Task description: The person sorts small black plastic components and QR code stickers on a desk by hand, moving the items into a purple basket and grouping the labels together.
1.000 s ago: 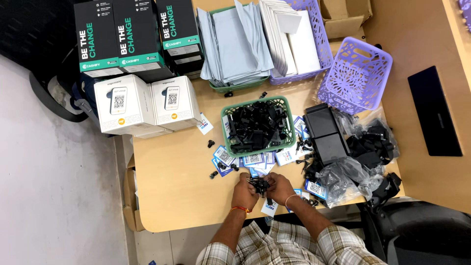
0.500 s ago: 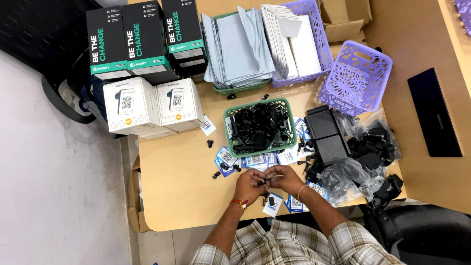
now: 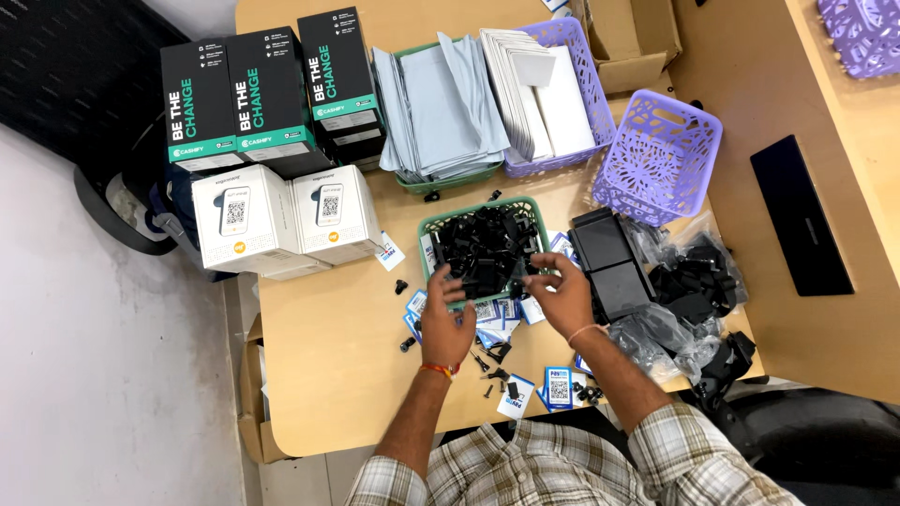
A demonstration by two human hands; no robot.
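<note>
A green basket (image 3: 427, 231) full of small black plastic parts (image 3: 483, 245) stands mid-table. My left hand (image 3: 448, 317) reaches to its front left rim, fingers spread and touching the rim. My right hand (image 3: 565, 292) hovers at the front right corner, fingers apart and holding nothing that I can see. Under and between the hands lie blue-and-white cards with square codes (image 3: 558, 386). A few loose black pieces (image 3: 497, 354) rest on the table behind my hands, near the front edge.
Stacked black trays (image 3: 609, 262) and clear bags of black parts (image 3: 694, 276) lie to the right. Behind are an empty purple basket (image 3: 656, 159), a purple basket of white envelopes (image 3: 562, 94), grey pouches (image 3: 441, 94), black boxes (image 3: 253, 84) and white boxes (image 3: 281, 220).
Both hands were joined around a small black piece near the table's front edge. They have parted and moved forward to the green basket, leaving black pieces on the table.
</note>
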